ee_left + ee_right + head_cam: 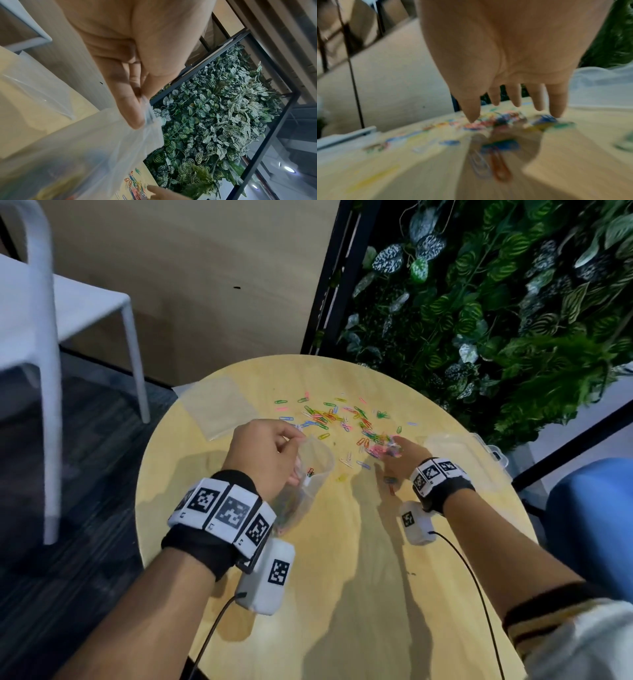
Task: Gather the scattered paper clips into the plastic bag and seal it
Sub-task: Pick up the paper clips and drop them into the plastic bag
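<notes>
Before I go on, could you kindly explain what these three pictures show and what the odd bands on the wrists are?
There is no robot here: a person wears a camera on the head and one on each wrist, and the checkered bands are markers on the wrist straps.

The head view looks down on a round table. Coloured paper clips lie scattered on its far half, with a flat clear sheet to the left and a clear box to the right.

The left wrist view looks along the left hand, which pinches the rim of a clear bag and holds it open; some clips already sit inside.

The right wrist view, which is blurred, looks along the right hand. Its fingers are spread and reach down onto a heap of clips, holding nothing firmly that I can see.
</notes>
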